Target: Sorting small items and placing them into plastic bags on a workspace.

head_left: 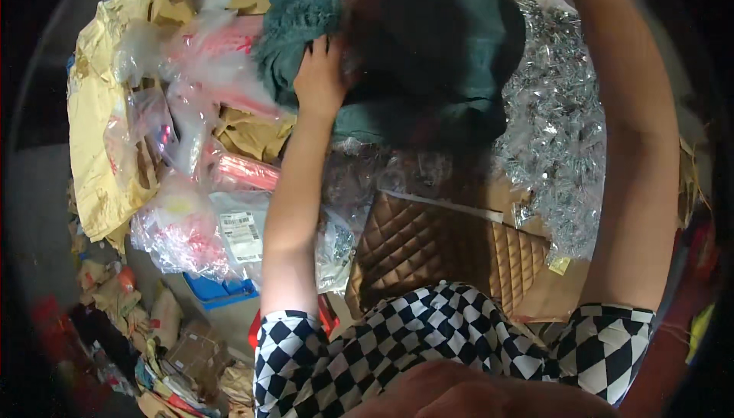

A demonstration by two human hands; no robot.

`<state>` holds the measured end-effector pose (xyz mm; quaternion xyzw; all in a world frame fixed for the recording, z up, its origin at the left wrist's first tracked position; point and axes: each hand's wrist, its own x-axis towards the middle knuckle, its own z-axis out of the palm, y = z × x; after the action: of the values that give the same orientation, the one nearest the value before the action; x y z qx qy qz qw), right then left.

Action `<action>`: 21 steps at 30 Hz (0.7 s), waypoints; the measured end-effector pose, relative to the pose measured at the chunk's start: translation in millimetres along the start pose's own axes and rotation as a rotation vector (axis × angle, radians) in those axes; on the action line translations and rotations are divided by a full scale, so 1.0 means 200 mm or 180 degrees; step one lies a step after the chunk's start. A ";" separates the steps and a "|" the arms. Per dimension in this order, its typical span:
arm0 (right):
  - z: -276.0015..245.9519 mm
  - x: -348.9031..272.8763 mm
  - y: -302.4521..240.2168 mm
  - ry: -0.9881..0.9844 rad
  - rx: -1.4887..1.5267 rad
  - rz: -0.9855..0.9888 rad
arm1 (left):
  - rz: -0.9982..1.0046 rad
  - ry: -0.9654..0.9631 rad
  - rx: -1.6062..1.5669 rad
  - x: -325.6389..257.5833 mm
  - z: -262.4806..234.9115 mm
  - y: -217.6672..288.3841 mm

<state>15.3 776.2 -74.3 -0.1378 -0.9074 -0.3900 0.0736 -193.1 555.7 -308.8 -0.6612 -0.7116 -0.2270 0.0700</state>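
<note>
A large dark green sack [428,51] of crinkled material fills the upper middle. Its centre is dark and blurred, so I cannot tell what is inside. My left hand [323,78] reaches forward onto its left side, where the material bunches up, and the fingers are curled into the folds. The right arm stretches up along the right side and leaves the picture at the top, so my right hand is out of sight. Below the sack lies a brown quilted sheet [417,238] with diamond stitching, close to my body.
Silvery crinkled film [550,120] heaps up on the right. To the left lie a yellow paper wrapper [99,127], clear plastic bags [180,215] and a grey mailing bag [243,227] with a label. A blue tray [218,289] and scattered paper scraps [191,357] are at lower left.
</note>
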 end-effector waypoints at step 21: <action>0.57 -0.50 -0.42 -0.1127 0.0980 0.1529 | 0.0595 -0.0960 0.0548 0.32 -0.03 -0.25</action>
<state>82.5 785.5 -234.4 -0.4006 -0.8960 -0.1899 0.0246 -250.1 610.2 -288.7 -0.7425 -0.6663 -0.0563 0.0396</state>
